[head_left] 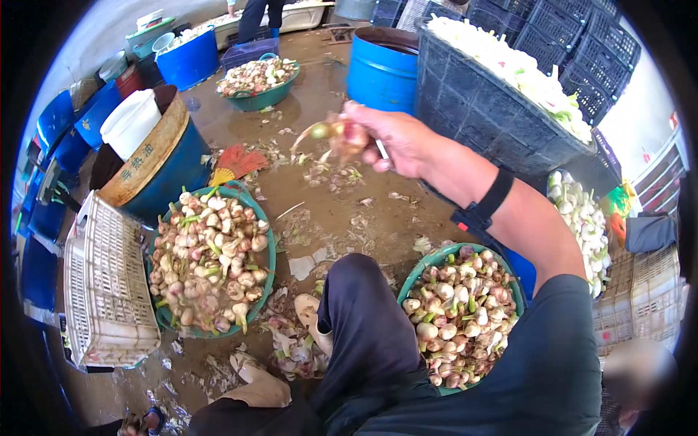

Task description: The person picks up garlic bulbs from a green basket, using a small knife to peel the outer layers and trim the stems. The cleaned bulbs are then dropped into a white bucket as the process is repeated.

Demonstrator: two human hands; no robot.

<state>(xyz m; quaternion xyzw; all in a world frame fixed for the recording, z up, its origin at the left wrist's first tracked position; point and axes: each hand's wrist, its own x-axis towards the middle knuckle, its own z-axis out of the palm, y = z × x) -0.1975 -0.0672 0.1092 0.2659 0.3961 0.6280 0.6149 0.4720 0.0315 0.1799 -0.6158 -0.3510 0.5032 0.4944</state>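
Note:
My right hand (398, 139) is raised out in front of me, over the wet floor, its fingers closed around a garlic bulb (350, 138). The bulb has reddish, loose papery skin and a greenish stem end, partly blurred. A short white stick-like piece (382, 150) shows at the fingers of the same hand. Below the arm, a green basin (520, 294) full of garlic bulbs stands beside my right knee. Another green basin (272, 272), also heaped with garlic, sits on the left. My left hand is out of view.
Garlic skins (291, 341) litter the floor around my feet. White crates (109, 283), a rusty-rimmed blue drum (171, 163) and a red fan-shaped thing (240, 160) are left. A large black bin (480, 98) and a blue drum (382, 73) stand ahead; a person (260, 16) is behind.

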